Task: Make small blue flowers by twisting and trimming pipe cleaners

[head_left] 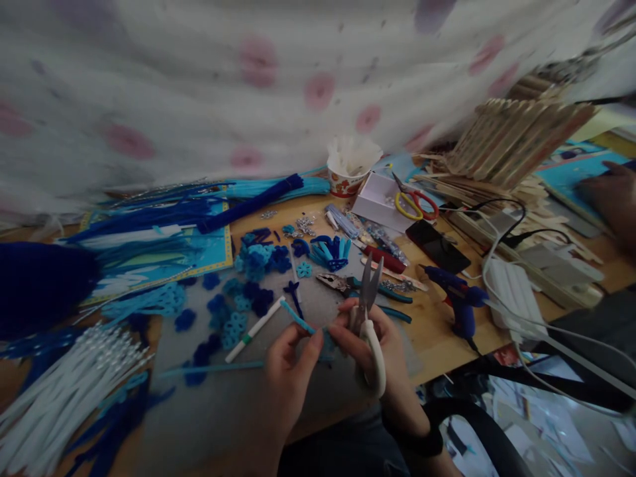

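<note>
Currently, the left hand (293, 364) pinches a light-blue pipe cleaner (297, 318) above the mat (199, 424); its long axis slants, free end pointing forward-left. The right hand (389, 343) grips scissors (369, 291) just right of it, blades slightly parted, pointing forward; whether the right fingertips touch the pipe cleaner cannot be told.

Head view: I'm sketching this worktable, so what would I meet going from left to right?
Bundle of white stems, dark-blue flower, left hand pinching a light-blue stem, white-handled scissors in the right hand, blue glue gun, another person's hand.
</note>
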Tool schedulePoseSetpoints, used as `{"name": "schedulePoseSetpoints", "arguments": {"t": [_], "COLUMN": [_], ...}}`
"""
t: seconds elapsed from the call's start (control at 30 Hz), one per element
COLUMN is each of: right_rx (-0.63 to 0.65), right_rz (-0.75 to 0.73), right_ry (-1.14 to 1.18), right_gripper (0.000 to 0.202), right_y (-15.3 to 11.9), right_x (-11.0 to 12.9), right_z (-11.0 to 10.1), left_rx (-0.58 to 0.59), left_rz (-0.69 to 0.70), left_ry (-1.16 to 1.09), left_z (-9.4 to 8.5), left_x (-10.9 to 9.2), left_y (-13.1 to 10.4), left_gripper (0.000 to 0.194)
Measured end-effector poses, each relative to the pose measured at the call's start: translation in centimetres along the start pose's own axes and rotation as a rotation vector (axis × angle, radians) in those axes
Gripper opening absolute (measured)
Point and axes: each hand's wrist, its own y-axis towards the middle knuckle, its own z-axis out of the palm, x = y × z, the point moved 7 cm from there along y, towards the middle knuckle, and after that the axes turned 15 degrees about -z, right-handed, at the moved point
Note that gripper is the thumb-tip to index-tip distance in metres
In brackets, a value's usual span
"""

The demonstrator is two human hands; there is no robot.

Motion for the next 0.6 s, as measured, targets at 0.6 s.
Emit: {"name": "schedulePoseSetpoints", "arguments": {"t": [0.6], "right_rx": [0.417], "right_rz": [-0.832], "right_ry": [-1.026], "right_gripper": [0.031], "right_y": [-2.2], "right_x": [5.8], "right_z": [-0.7], "left_rx": [-0.046], "left_rz": [0.04], "left_ry": [-0.166], "left_z": [-1.5], "left_x": [-1.0], "left_y": [-1.2], "left_gripper": [0.011]}}
